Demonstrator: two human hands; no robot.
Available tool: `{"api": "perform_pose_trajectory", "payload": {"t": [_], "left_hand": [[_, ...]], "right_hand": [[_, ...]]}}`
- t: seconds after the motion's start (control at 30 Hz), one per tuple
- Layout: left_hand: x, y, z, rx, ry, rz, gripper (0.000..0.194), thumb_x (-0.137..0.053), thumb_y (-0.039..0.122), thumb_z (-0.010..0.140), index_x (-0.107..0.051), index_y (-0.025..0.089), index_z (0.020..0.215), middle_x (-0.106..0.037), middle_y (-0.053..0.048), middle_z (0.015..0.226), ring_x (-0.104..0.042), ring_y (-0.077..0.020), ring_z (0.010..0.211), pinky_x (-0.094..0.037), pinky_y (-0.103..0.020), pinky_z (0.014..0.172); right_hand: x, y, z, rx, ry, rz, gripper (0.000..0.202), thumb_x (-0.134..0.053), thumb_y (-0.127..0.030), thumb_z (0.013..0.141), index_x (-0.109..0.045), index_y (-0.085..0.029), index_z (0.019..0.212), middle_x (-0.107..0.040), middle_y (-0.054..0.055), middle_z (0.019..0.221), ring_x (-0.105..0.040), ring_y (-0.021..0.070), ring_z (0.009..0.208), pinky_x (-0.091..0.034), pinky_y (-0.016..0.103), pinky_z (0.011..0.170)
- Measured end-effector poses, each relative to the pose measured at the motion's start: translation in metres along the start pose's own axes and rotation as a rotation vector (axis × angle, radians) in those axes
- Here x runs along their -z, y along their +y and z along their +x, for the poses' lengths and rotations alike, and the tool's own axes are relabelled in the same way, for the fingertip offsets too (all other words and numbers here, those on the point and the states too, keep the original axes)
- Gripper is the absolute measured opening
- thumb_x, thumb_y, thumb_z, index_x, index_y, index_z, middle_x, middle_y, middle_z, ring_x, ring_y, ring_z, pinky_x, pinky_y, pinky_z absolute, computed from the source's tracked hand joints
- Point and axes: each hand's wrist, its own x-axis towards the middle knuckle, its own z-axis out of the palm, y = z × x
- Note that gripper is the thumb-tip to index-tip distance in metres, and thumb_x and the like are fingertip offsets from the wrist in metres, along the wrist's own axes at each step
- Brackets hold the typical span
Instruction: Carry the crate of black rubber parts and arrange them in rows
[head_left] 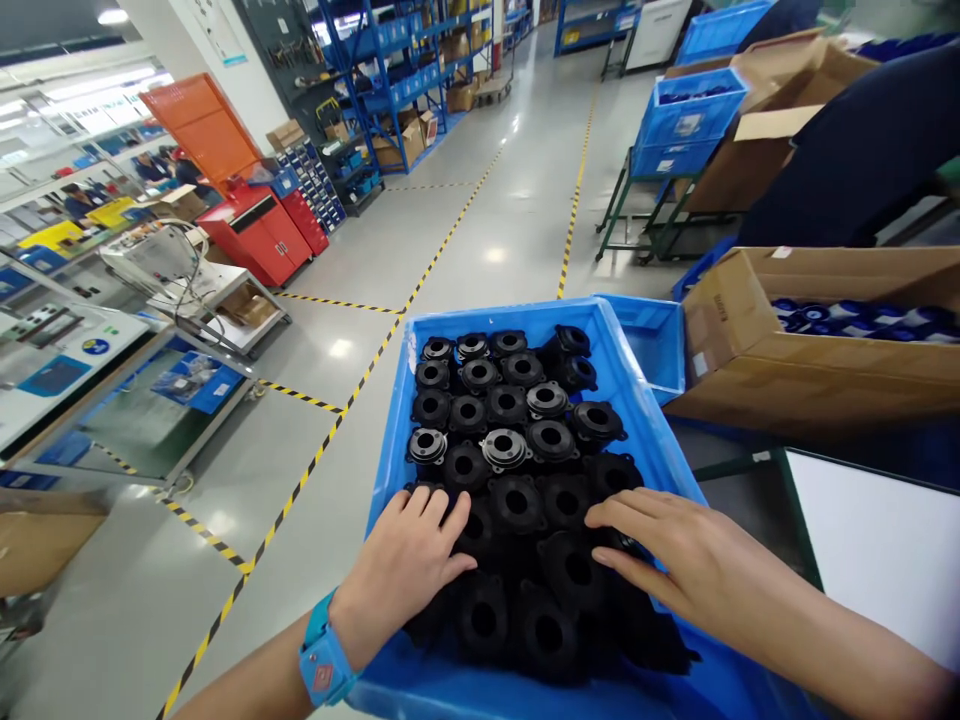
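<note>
A blue plastic crate (397,400) sits in front of me, packed with several black round parts (517,440) that each have a centre hole. My left hand (409,565), with a blue wristband (324,665) on the wrist, lies flat on the parts at the crate's near left, fingers spread. Flat on the parts at the near right rests my right hand (675,555), fingers pointing left. Neither hand grips anything that I can see. The parts under both palms are hidden.
An open cardboard box (810,380) holding blue parts stands at the right, beside a second blue crate (652,340). A white table surface (877,550) lies at the right. Yellow-black floor tape (315,455) runs left of the crate. A person in dark clothing (862,150) stands at the back right.
</note>
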Motion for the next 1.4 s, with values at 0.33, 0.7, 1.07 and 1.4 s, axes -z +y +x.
{"api": "perform_pose_trajectory", "payload": {"t": [0.33, 0.7, 1.07, 1.4], "left_hand": [[0.012, -0.020, 0.007, -0.033, 0.041, -0.176, 0.066, -0.062, 0.063, 0.086, -0.057, 0.021, 0.136, -0.063, -0.011, 0.123, -0.059, -0.0301, 0.111, -0.051, -0.048, 0.094], [0.022, -0.046, 0.194, -0.218, 0.202, -0.260, 0.047, -0.043, 0.051, 0.101, -0.055, 0.028, 0.140, -0.043, -0.008, 0.156, -0.026, -0.0329, 0.150, -0.023, -0.058, 0.121], [0.011, -0.038, 0.226, -0.339, 0.057, -0.288, 0.043, -0.058, 0.051, 0.093, -0.060, 0.027, 0.129, -0.066, -0.008, 0.120, -0.048, -0.0329, 0.133, -0.027, -0.060, 0.116], [0.018, -0.075, 0.224, -0.144, 0.341, -0.429, 0.043, -0.049, 0.051, 0.098, -0.060, 0.023, 0.130, -0.061, -0.009, 0.131, -0.052, -0.0244, 0.129, -0.040, -0.048, 0.113]], "right_hand": [[0.000, 0.000, 0.005, -0.074, 0.080, 0.058, 0.015, -0.053, -0.034, 0.099, -0.064, -0.026, 0.102, -0.067, 0.002, 0.093, -0.066, 0.0179, 0.081, -0.055, 0.032, 0.072], [-0.002, -0.006, -0.003, -0.198, 0.354, 0.213, 0.017, -0.048, -0.028, 0.101, -0.059, -0.022, 0.089, -0.062, 0.001, 0.078, -0.060, 0.0147, 0.073, -0.048, 0.029, 0.068], [0.014, 0.006, -0.021, -0.286, 0.642, 0.229, 0.017, -0.052, -0.024, 0.099, -0.059, -0.022, 0.084, -0.064, 0.000, 0.077, -0.057, 0.0152, 0.074, -0.043, 0.033, 0.074], [0.060, 0.057, 0.048, -0.334, 0.314, -0.095, 0.013, -0.061, -0.032, 0.095, -0.069, -0.022, 0.098, -0.070, 0.005, 0.098, -0.058, 0.0238, 0.100, -0.036, 0.038, 0.092]]}}
